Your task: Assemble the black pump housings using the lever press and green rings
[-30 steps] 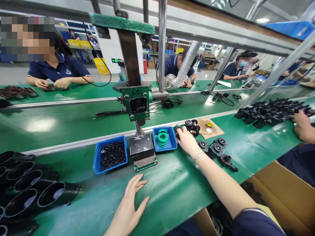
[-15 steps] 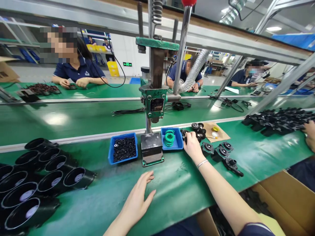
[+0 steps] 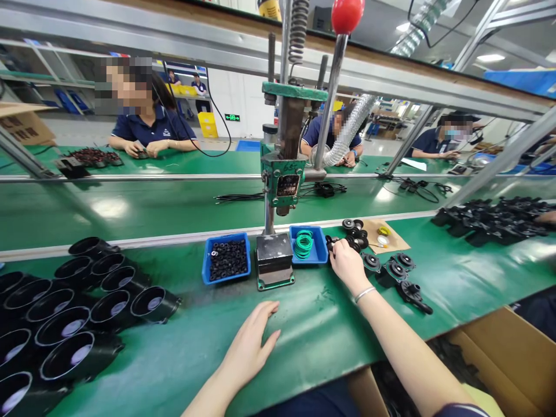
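My right hand [image 3: 346, 263] reaches to the right of the press and closes its fingers on a small black round part [image 3: 333, 242] lying beside the blue tray of green rings [image 3: 319, 250]. More black round parts [image 3: 393, 270] lie just right of that hand. My left hand [image 3: 251, 346] rests flat on the green table with its fingers spread, holding nothing, in front of the black base block [image 3: 273, 260] of the hand press [image 3: 286, 174].
A blue tray of small black rings [image 3: 207, 272] sits left of the press. Black cup-shaped housings [image 3: 82, 313] crowd the left side. A brown paper with small parts [image 3: 393, 237] and a heap of black parts [image 3: 495, 217] lie to the right. Other people work across the belt. A cardboard box [image 3: 512, 359] stands at lower right.
The view has shifted left and upward, so everything slid right in the picture. My right hand has stayed on the black part and my left hand has stayed flat on the table.
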Demonstrator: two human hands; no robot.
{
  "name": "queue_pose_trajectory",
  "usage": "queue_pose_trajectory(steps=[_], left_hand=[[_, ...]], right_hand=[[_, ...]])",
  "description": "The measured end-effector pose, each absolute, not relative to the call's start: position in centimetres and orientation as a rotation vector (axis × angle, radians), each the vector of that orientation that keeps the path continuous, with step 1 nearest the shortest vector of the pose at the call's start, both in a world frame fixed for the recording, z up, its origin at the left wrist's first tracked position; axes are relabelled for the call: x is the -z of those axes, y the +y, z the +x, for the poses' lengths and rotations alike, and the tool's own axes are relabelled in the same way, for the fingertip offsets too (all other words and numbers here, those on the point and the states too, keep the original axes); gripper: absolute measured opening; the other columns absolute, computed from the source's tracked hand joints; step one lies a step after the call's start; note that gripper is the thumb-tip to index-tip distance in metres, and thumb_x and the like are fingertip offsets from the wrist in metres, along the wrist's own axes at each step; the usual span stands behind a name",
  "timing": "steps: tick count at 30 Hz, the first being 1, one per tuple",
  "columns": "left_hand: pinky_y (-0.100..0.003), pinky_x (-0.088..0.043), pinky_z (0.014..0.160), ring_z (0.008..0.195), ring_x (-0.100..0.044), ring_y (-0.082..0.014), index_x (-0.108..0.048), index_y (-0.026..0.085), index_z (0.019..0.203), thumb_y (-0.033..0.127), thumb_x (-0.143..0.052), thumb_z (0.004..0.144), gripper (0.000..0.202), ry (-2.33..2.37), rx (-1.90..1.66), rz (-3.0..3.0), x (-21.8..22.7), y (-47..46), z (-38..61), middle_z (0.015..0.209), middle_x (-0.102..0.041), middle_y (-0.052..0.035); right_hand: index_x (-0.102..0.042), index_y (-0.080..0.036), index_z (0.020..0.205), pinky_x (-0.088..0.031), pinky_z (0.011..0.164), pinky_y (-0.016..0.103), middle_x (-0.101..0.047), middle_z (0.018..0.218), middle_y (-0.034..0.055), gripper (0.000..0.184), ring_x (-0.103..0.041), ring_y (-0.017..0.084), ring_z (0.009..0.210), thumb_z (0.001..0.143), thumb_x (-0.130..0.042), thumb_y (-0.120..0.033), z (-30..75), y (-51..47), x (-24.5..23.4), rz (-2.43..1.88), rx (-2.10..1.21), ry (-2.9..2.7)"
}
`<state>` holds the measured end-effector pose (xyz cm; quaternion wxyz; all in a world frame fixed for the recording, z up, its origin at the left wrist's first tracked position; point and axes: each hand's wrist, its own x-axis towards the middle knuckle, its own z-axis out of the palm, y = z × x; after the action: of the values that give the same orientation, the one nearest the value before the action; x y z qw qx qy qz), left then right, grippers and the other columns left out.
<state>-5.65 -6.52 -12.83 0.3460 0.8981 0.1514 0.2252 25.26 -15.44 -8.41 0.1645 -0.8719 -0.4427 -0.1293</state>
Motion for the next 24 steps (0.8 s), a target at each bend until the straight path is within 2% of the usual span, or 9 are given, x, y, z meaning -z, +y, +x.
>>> queue_pose_trajectory(steps=[3, 7, 10, 11, 13, 16, 19, 22, 24], left_hand=[[-0.041, -0.054, 0.099, 0.116, -0.061, -0.0234, -0.044, 0.025, 0.132, 0.018, -0.053, 0.088, 0.045, 0.39, -0.564, 2.332, 12.6, -6.5, -5.6, 0.128, -0.058, -0.01], [-0.044, -0.05, 0.102, 0.12, -0.058, -0.0253, -0.048, 0.023, 0.127, 0.018, -0.053, 0.088, 0.039, 0.391, -0.507, 2.326, 12.3, -6.3, -5.7, 0.129, -0.057, -0.0118], [-0.045, -0.049, 0.103, 0.121, -0.056, -0.0257, -0.049, 0.023, 0.125, 0.018, -0.054, 0.089, 0.038, 0.383, -0.493, 2.285, 12.0, -6.5, -5.8, 0.129, -0.056, -0.0113], [-0.044, -0.05, 0.103, 0.12, -0.057, -0.0248, -0.048, 0.024, 0.127, 0.018, -0.053, 0.089, 0.039, 0.372, -0.489, 2.253, 11.8, -6.8, -5.8, 0.129, -0.056, -0.011], [-0.041, -0.051, 0.101, 0.115, -0.06, -0.0222, -0.044, 0.025, 0.131, 0.02, -0.054, 0.09, 0.043, 0.341, -0.475, 2.161, 11.2, -7.6, -5.4, 0.129, -0.056, -0.0105], [-0.037, -0.055, 0.093, 0.103, -0.065, -0.0203, -0.045, 0.023, 0.131, 0.025, -0.061, 0.087, 0.046, 0.335, -0.498, 2.035, 10.0, -9.0, -4.3, 0.122, -0.06, -0.01], [-0.037, -0.056, 0.088, 0.097, -0.064, -0.0216, -0.058, 0.02, 0.113, 0.027, -0.061, 0.088, 0.026, 0.402, -0.629, 2.035, 9.2, -9.5, -3.9, 0.105, -0.065, -0.0082], [-0.036, -0.056, 0.086, 0.095, -0.065, -0.021, -0.06, 0.02, 0.109, 0.027, -0.057, 0.09, 0.02, 0.493, -0.691, 1.969, 9.0, -9.0, -4.9, 0.102, -0.065, -0.0079], [-0.033, -0.058, 0.081, 0.087, -0.068, -0.0183, -0.059, 0.019, 0.11, 0.028, -0.057, 0.09, 0.022, 0.548, -0.655, 1.833, 9.0, -8.4, -6.0, 0.102, -0.064, -0.0074]], right_hand=[[-0.049, -0.012, 0.08, -0.034, 0.062, 0.024, -0.056, 0.096, 0.012, 0.013, -0.052, 0.012, 0.07, 0.089, -0.041, -0.017, 24.3, -16.2, 8.3, -2.404, 0.259, -1.247], [-0.042, -0.015, 0.071, -0.041, 0.071, 0.025, -0.055, 0.117, 0.0154, 0.01, -0.058, 0.017, 0.088, 0.081, -0.046, -0.013, 23.2, -17.6, 8.4, -2.232, 0.077, -1.178], [-0.033, -0.017, 0.07, -0.044, 0.079, 0.027, -0.055, 0.115, 0.0146, 0.019, -0.056, 0.021, 0.105, 0.084, -0.046, -0.021, 21.6, -18.7, 7.9, -2.052, -0.055, -1.067], [-0.031, -0.018, 0.072, -0.046, 0.079, 0.028, -0.056, 0.112, 0.0136, 0.022, -0.057, 0.02, 0.103, 0.088, -0.045, -0.026, 20.7, -18.9, 7.7, -1.983, -0.114, -1.027], [-0.027, -0.019, 0.076, -0.048, 0.072, 0.026, -0.057, 0.108, 0.0103, 0.029, -0.059, 0.014, 0.085, 0.092, -0.043, -0.038, 18.0, -18.9, 7.4, -1.841, -0.291, -0.977], [-0.028, -0.019, 0.077, -0.047, 0.06, 0.021, -0.057, 0.094, 0.0042, 0.037, -0.052, 0.008, 0.065, 0.091, -0.046, -0.048, 13.0, -18.0, 7.8, -1.628, -0.624, -0.956], [-0.03, -0.019, 0.078, -0.048, 0.067, 0.02, -0.051, 0.087, 0.0021, 0.037, -0.05, 0.008, 0.072, 0.093, -0.043, -0.051, 9.4, -16.9, 8.6, -1.459, -0.817, -0.916], [-0.039, -0.019, 0.09, -0.049, 0.075, 0.024, -0.051, 0.098, 0.0051, 0.035, -0.052, 0.011, 0.084, 0.095, -0.033, -0.053, 8.9, -16.4, 9.0, -1.33, -0.932, -0.916], [-0.044, -0.02, 0.101, -0.048, 0.079, 0.024, -0.05, 0.102, 0.0059, 0.034, -0.052, 0.013, 0.09, 0.091, -0.043, -0.052, 9.8, -16.3, 8.8, -1.263, -1.019, -0.983]])
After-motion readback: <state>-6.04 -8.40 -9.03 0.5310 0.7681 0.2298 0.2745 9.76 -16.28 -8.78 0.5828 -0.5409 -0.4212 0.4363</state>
